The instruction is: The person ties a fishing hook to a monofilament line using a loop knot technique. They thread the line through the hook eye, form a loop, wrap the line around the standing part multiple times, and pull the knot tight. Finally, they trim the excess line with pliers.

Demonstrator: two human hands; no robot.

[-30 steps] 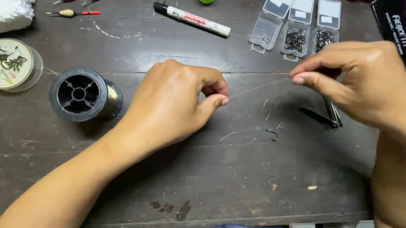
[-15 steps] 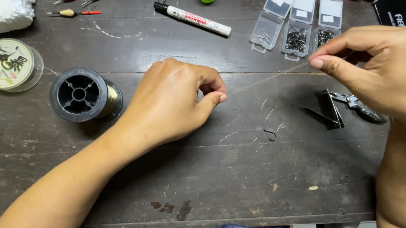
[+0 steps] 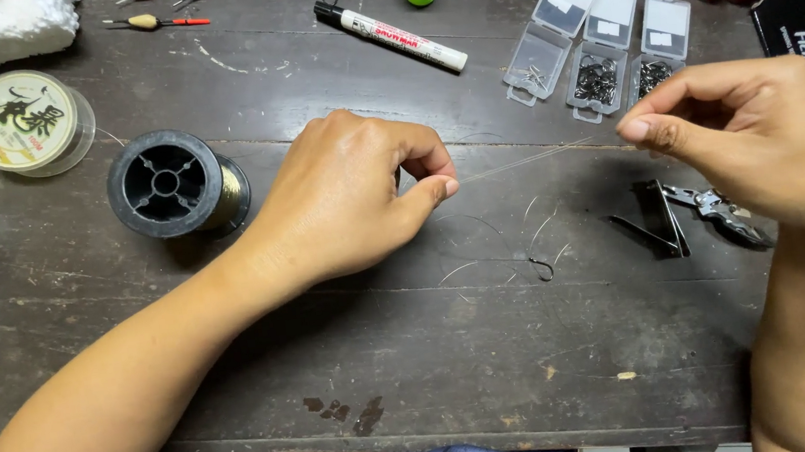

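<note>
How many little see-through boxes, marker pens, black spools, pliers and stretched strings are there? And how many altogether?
Small clear boxes: 3
Marker pen: 1
Black spool: 1
Pliers: 1
Thin line pinched between the left hand and the right hand: 1
Total: 7

I see a dark, scratched, matt wooden table (image 3: 357, 360), a glossy black plastic spool (image 3: 169, 184), clear glossy plastic hook boxes (image 3: 592, 42), dull metal pliers (image 3: 710, 214), and thin translucent line (image 3: 525, 159).
</note>
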